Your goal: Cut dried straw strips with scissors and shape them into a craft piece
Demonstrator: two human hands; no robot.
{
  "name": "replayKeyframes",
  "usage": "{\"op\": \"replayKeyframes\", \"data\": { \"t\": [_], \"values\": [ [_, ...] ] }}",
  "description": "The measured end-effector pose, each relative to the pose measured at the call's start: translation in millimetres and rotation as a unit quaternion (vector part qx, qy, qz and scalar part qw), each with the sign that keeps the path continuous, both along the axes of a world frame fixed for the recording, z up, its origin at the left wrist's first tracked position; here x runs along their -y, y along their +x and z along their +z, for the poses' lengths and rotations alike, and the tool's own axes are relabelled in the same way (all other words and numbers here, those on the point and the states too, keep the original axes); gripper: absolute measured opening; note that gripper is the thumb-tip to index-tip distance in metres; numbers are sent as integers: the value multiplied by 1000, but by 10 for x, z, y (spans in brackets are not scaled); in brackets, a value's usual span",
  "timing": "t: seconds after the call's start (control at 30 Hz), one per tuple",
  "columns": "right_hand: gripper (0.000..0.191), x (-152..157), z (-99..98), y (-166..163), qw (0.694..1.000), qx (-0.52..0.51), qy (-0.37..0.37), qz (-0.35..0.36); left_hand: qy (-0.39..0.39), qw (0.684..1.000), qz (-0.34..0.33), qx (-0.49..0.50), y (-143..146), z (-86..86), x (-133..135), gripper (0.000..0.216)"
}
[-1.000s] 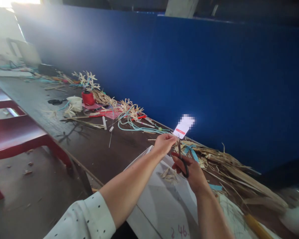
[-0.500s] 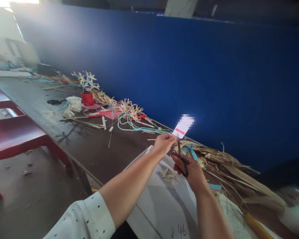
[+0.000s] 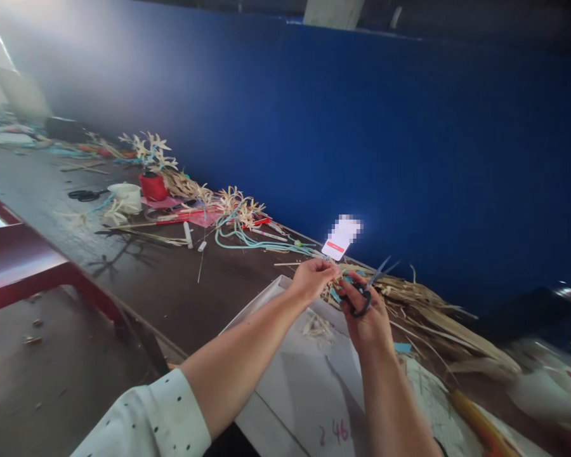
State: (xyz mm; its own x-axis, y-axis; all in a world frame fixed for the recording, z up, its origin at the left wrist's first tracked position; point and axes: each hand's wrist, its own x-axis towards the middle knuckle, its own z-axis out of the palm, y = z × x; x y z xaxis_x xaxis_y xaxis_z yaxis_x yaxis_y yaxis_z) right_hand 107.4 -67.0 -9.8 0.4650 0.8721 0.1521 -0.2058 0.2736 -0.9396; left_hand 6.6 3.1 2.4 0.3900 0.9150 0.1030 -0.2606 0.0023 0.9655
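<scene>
The right hand [image 3: 368, 320] grips open scissors [image 3: 368, 289] above the back edge of the counter [image 3: 181, 285] by the straw pile [image 3: 433, 311], and the left hand [image 3: 313, 278] pinches a tiny strip [image 3: 336, 282] just beside the blades, so a slip might nick a finger.

Scissors [image 3: 368, 287] in right hand [image 3: 368, 320], left hand [image 3: 311, 279] beside, above white board [image 3: 290, 381]

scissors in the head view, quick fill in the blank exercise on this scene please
The right hand holds a pair of ____ by their black handles. The wall behind the table is ____. The small pot below the straw flowers far down the table is ____.
Missing words: scissors; blue; red.
</scene>
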Motion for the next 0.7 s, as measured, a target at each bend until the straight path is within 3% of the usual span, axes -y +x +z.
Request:
{"op": "replayKeyframes", "data": {
  "t": [0.47, 0.6, 0.7],
  "values": [
    [40, 17, 6, 116, 998, -20, 26, -45, 66, 992, -59, -86, -5, -9, 67, 21],
    [40, 37, 39, 164, 998, -26, 3, -65, 56, 988, -103, -97, -9, -29, 60, 20],
    [42, 46, 53, 191, 995, -33, -11, -88, 60, 989, -99, -92, -8, -30, 55, 21]
  ]
}}
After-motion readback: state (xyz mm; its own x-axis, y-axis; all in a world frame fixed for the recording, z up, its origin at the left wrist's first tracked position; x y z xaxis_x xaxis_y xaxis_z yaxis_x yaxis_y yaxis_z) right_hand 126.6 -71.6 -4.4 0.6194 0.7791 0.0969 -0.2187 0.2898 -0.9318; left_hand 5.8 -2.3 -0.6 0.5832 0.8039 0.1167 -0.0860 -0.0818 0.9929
